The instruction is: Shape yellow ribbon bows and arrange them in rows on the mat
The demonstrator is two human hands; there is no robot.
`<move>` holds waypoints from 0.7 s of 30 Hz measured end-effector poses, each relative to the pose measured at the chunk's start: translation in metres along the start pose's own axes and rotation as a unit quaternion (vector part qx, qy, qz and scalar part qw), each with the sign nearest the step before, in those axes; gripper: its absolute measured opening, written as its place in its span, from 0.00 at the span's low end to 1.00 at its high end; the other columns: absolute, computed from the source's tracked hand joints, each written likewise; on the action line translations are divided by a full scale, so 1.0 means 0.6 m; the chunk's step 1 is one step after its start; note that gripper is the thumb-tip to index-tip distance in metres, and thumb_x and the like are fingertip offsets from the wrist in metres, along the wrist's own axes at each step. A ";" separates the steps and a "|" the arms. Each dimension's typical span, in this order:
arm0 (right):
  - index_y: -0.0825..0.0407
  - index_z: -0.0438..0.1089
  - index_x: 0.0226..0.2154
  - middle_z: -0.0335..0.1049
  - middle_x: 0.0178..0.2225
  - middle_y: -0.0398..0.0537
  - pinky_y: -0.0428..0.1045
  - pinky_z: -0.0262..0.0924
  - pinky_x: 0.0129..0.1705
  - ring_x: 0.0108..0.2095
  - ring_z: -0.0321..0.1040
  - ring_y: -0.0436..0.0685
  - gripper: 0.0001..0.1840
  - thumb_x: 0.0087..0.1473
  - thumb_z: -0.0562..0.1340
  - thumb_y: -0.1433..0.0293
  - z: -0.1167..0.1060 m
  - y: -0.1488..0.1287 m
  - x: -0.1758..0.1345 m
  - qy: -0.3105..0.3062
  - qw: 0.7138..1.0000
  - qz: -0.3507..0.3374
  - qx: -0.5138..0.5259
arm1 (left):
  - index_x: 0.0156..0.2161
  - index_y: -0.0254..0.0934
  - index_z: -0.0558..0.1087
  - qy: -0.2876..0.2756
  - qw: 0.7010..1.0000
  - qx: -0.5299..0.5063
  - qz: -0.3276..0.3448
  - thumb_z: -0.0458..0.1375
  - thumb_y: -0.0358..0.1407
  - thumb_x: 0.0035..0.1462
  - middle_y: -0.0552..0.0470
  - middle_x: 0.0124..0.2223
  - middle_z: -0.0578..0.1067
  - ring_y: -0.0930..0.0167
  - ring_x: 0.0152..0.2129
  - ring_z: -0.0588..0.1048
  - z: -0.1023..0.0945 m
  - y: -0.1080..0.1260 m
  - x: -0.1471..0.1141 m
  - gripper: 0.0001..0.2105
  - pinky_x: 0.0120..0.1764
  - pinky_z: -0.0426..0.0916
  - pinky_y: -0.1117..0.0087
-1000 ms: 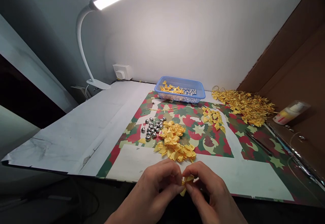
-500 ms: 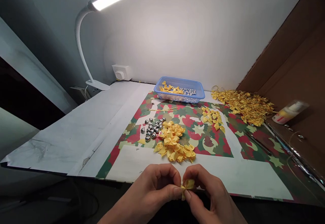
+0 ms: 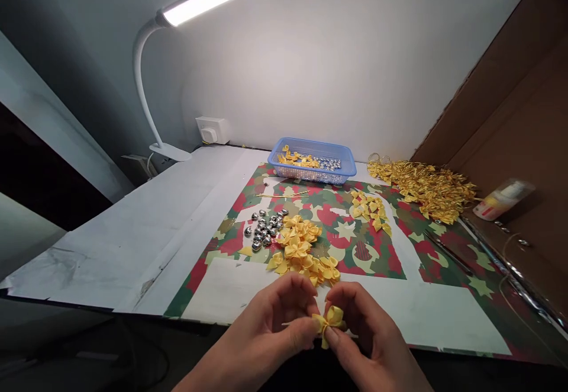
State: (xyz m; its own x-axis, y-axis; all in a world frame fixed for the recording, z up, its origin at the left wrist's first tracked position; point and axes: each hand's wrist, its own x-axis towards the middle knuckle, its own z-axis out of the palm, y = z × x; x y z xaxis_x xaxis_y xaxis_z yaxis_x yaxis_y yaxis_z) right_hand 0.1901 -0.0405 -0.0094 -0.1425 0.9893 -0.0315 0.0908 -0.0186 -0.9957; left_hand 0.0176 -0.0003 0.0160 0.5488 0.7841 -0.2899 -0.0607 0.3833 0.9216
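A yellow bow point(image 3: 335, 315) was held over the near edge of the table point(image 3: 177, 202), pinched by both the left hand point(image 3: 277, 324) and the right hand point(image 3: 368, 336), while more bows point(image 3: 298, 245) were heaped beyond, bells point(image 3: 266, 232) beside them, and a basket point(image 3: 306, 174) was set near the far edge.

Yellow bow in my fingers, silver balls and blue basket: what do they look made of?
Yellow bow: probably fabric ribbon, going by its soft folds and slight sheen. Silver balls: polished metal or metal-coated plastic; mirror-like highlights fit both. Blue basket: likely plastic, with a smooth rim and perforated walls.
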 end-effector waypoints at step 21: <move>0.50 0.65 0.30 0.65 0.37 0.47 0.47 0.60 0.39 0.37 0.66 0.55 0.08 0.55 0.56 0.78 0.008 0.000 0.015 0.038 0.968 -0.173 -0.180 | 0.31 0.37 0.73 0.094 0.972 0.204 0.066 0.57 0.34 0.59 0.54 0.29 0.74 0.68 0.27 0.71 0.015 -0.030 -0.009 0.05 0.30 0.64 0.71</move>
State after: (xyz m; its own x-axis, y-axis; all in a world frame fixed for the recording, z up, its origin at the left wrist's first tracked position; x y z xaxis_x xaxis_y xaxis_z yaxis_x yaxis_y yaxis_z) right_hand 0.1841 -0.0326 -0.0101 -0.1550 0.9354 0.3179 0.3904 0.3535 -0.8501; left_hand 0.0231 -0.0155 0.0030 0.3935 0.9036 -0.1694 0.2363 0.0786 0.9685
